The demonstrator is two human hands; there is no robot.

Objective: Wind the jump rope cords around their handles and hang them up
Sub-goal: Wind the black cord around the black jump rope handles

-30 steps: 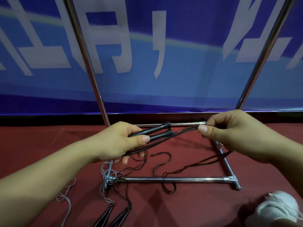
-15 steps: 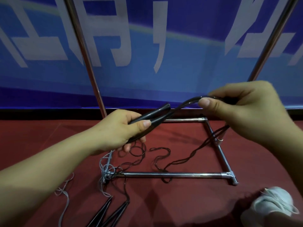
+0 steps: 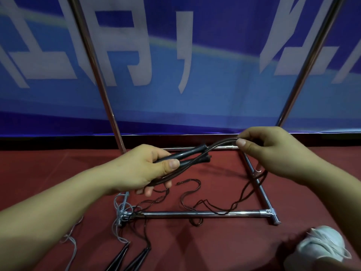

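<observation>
A: Starting at the left, what's on the floor?

B: A pale rope (image 3: 119,210) lies tangled by the rack's near left corner, and a second pair of dark handles (image 3: 134,258) rests on the red carpet (image 3: 48,173) at the bottom edge. Neither is wound yet.

A: And the hands?

B: The left hand (image 3: 148,169) grips two black handles (image 3: 187,156) side by side, thumb pressed on top, tips pointing right. The dark cord (image 3: 220,144) arcs up from them to the right hand (image 3: 273,151), which pinches it between thumb and forefinger just above the rack's far bar.

A: So which step is this?

B: The winding, I'd say, and early in it. I can't make out any finished turns, and much of the cord trails loose over the rack's base (image 3: 195,213) and carpet.

A: What does the next move call for?

B: Carrying the pinched cord around the handles, keeping it taut so the turns sit snug, letting slack feed up without snagging the bar.

A: Anything farther right?

B: A white shoe (image 3: 322,249) at the corner.
</observation>
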